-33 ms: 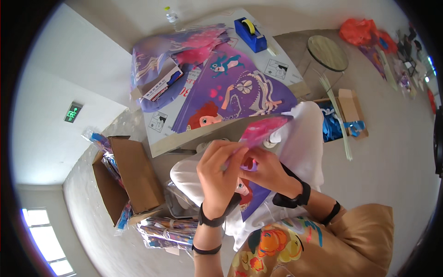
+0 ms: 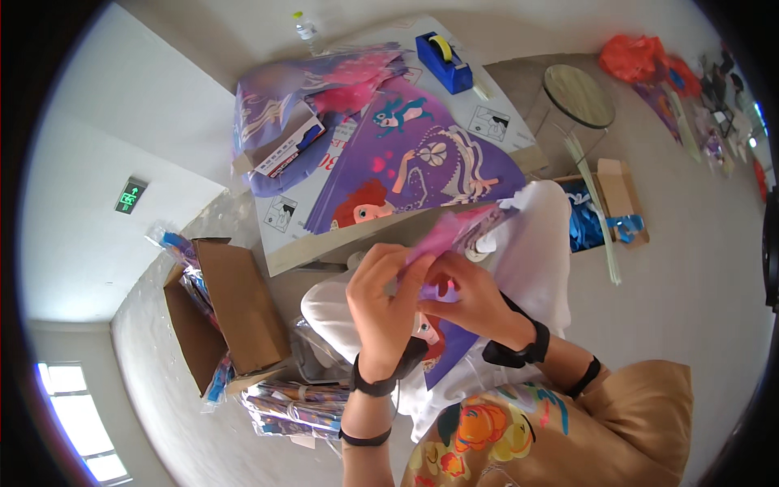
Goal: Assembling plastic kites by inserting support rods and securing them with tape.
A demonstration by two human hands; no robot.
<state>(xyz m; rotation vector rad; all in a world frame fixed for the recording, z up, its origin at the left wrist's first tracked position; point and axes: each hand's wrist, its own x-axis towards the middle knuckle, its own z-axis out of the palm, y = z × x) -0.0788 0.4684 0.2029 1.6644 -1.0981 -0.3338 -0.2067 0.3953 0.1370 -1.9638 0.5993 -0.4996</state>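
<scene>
On the grey table (image 2: 283,247), printed purple sheets (image 2: 446,154) lie near a blue tape dispenser (image 2: 456,76). The left hand (image 2: 383,296) and the right hand (image 2: 477,302), with fingers bent nearly closed, both pinch one purple-pink sheet (image 2: 451,351) between them, above the white trousers (image 2: 545,243).

1. Held purple sheet (image 2: 456,347): thin, smooth, lightly glossy — cloth or film, hard to tell.
2. Stacked purple sheets (image 2: 442,158): smooth, with a soft sheen.
3. Tape dispenser (image 2: 456,75): glossy blue plastic.
4. Bottle (image 2: 307,34): clear, shiny plastic.
5. Open carton (image 2: 241,300): matt brown cardboard.
6. Wrapped bundles (image 2: 294,410): crinkly, glossy clear plastic outside.
7. Trousers (image 2: 537,256): white matt cloth — softly creased.
8. Shirt (image 2: 621,414): tan cloth, faintly lustrous.
9. Floor (image 2: 673,300): smooth, matt grey.
</scene>
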